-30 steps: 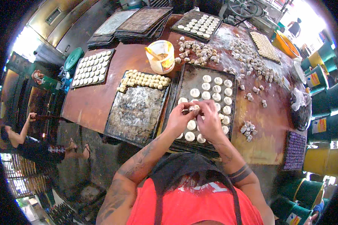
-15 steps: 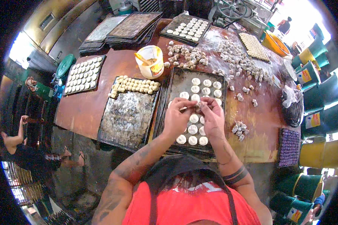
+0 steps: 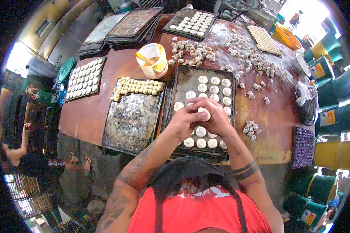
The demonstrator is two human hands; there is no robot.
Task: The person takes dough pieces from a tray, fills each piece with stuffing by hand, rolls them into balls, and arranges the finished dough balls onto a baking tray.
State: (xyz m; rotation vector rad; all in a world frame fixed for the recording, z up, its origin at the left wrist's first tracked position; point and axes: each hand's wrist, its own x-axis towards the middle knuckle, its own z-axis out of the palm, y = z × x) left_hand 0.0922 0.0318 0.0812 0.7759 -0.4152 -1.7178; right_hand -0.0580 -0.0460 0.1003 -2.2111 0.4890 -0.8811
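Note:
Both hands are together over a dark metal tray (image 3: 184, 83) set with rows of flattened white dough rounds (image 3: 214, 80). Between them is a smooth white dough ball (image 3: 204, 114). My left hand (image 3: 184, 122) presses it with the thumb, and its other fingers are partly hidden. My right hand (image 3: 218, 118) curls round the ball from the far side and the right. Right of the tray lies a small heap of brownish, floury lumps (image 3: 251, 130). Left of it, another tray (image 3: 130, 120) bears small yellowish dough balls (image 3: 138, 86) along its far end.
A white bucket (image 3: 152, 72) with an orange-handled tool stands beyond the trays. Many floury lumps (image 3: 194, 52) are spread across the far table. Stacked trays (image 3: 134, 27) sit at the back left. Purple pieces fill a tray (image 3: 303, 147) at the right edge. A person (image 3: 19, 153) is at the far left.
A lump that was pinched between my fingertips is no longer visible; a smooth white dough ball now shows in my hands. They have closed together round it. The view has shifted slightly.

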